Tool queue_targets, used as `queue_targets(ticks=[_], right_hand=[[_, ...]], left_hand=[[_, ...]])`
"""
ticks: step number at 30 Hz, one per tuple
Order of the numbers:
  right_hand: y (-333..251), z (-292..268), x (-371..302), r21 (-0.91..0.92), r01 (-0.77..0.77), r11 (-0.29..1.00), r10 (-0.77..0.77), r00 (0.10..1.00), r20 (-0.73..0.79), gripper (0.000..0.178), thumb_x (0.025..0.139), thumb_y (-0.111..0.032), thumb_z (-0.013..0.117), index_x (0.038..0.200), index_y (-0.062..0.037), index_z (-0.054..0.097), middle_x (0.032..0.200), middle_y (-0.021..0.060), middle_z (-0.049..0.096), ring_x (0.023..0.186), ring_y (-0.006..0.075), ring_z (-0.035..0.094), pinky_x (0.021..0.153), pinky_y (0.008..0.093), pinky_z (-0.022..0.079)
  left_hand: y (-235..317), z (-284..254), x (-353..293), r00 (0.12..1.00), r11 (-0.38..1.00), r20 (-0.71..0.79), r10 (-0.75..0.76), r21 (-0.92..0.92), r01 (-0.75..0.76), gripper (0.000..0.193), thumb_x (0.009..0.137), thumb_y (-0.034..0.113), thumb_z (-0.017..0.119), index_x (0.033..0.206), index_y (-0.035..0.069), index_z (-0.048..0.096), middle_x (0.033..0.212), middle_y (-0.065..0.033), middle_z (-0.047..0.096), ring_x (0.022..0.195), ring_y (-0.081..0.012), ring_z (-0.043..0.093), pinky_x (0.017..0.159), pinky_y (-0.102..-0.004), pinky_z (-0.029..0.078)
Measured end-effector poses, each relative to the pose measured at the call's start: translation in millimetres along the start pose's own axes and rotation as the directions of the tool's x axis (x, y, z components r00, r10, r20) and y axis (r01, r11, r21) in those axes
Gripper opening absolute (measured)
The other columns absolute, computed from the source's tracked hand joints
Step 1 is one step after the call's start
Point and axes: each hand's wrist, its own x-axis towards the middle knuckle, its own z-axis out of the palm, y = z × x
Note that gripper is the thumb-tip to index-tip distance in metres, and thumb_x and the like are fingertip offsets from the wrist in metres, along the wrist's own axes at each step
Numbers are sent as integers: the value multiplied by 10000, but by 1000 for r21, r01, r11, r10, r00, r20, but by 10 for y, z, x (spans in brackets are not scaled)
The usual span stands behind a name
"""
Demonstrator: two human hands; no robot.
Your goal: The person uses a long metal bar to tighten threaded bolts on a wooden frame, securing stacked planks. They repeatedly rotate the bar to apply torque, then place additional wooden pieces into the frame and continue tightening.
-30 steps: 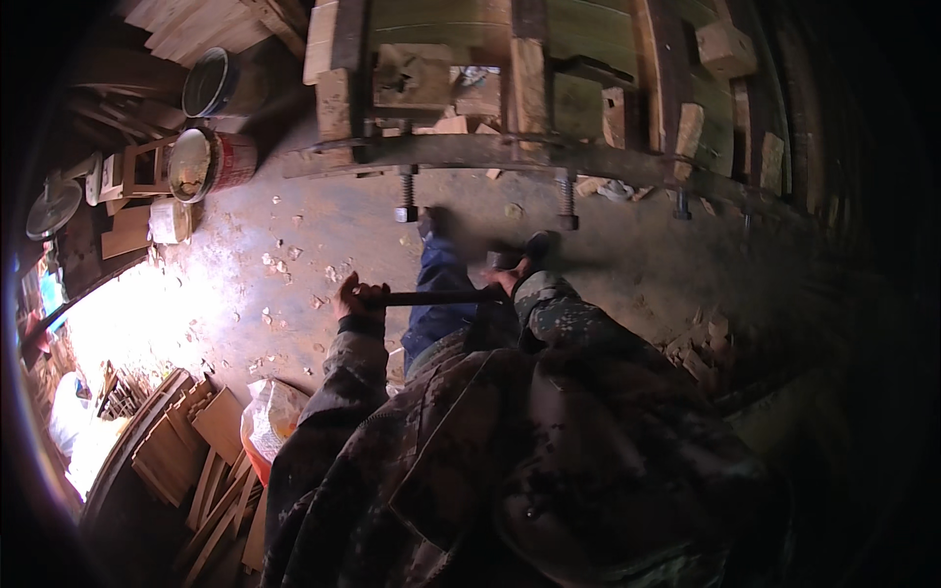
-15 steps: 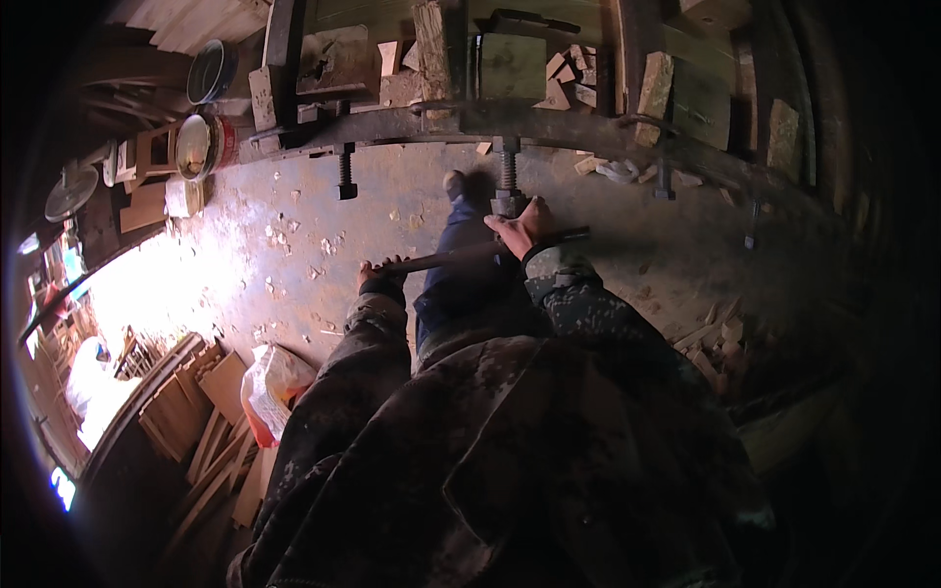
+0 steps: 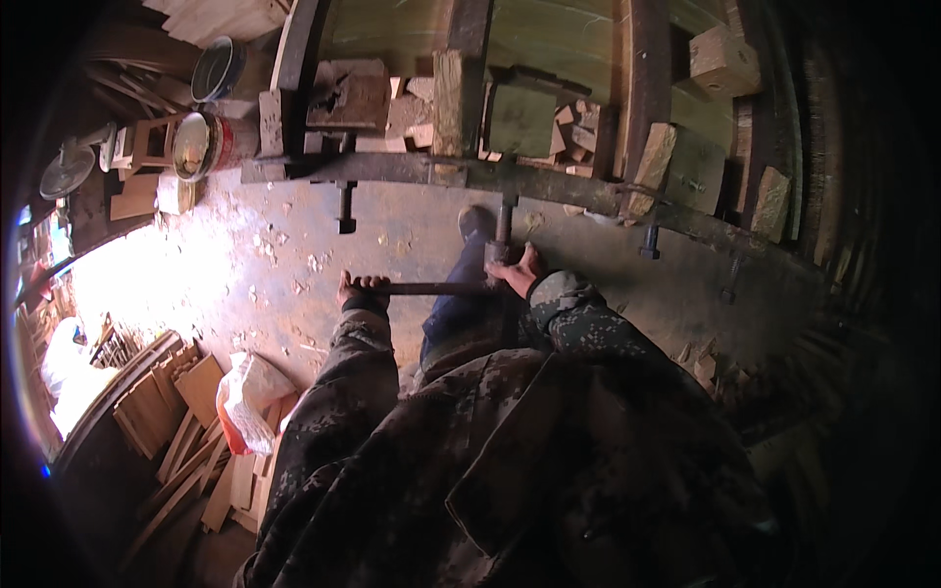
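at the middle of the view, the fingers of the left hand (image 3: 361, 285) are wrapped around the near end of a dark bar (image 3: 431, 289), knuckles uppermost. the bar runs almost level from that fist toward the right, across the front of a blue trouser leg (image 3: 456, 284), and reaches a stout metal head (image 3: 496, 255) beside the right hand (image 3: 520, 270). the right thumb lies against this head; the other right fingers are partly hidden, so i cannot tell whether they grasp it or only rest there. the head sits at the lower end of a bolt (image 3: 505, 218), one of several jutting out of a long, dark beam (image 3: 402, 168) toward the person. another bolt (image 3: 346, 208) stands to the left of it, and a further one (image 3: 650, 240) to the right. both forearms wear camouflage sleeves (image 3: 598, 314). beyond the beam are wooden bars and blocks, among them a pale cube-like block (image 3: 725, 61) at the upper right. wood chips are scattered on the grey floor (image 3: 402, 230). out to the left, a red and white bucket (image 3: 230, 142) stands near a dark bucket (image 3: 218, 71), and lower down a white and red plastic bag (image 3: 250, 397) lies beside loose boards (image 3: 147, 412).
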Motion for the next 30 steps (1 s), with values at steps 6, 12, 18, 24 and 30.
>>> queue_targets(ticks=[6, 12, 18, 24, 30], right_hand=[[683, -499, 42, 303, 327, 895, -361, 931, 62, 298, 762, -146, 742, 966, 5, 585, 871, 120, 645, 806, 238, 644, 748, 363, 531], [2043, -1302, 73, 465, 124, 876, -154, 988, 27, 242, 775, -82, 720, 965, -5, 591, 733, 85, 618, 698, 172, 635, 632, 325, 533], [3900, -2142, 245, -9, 240, 971, -237, 952, -193, 128, 751, -81, 694, 870, -41, 668, 757, 124, 640, 743, 261, 667, 645, 390, 548], [4713, -2677, 603, -740, 472, 480, 32, 833, 552, 356, 858, -413, 596, 1047, -116, 654, 1021, 145, 629, 989, 305, 599, 871, 459, 466], [5388, -2985, 998, -626, 239, 743, -22, 942, 334, 264, 876, -361, 568, 990, -126, 609, 990, 105, 592, 961, 281, 560, 845, 433, 443]], left_hand=[[-28, 80, 19, 996, 1000, -86, 23, 10, -22, 534, 996, 522, 326, 567, 204, 316, 454, 45, 247, 379, -183, 276, 489, -384, 332], [8, 20, -121, 993, 993, -27, 119, 17, -118, 444, 984, 405, 351, 593, 199, 313, 447, 36, 265, 355, -184, 284, 449, -371, 327], [118, 43, -457, 950, 949, 29, 311, 52, -312, 446, 962, 460, 380, 601, 205, 321, 456, 39, 277, 402, -181, 316, 475, -408, 327], [200, 71, -1029, 862, 831, 130, 490, 229, -506, 339, 945, 435, 405, 693, 211, 444, 572, 29, 474, 574, -201, 501, 641, -408, 414], [-456, 179, -1807, 705, 684, 39, 708, 210, -699, 286, 922, 361, 451, 696, 184, 448, 572, 16, 475, 564, -194, 484, 619, -395, 390]])
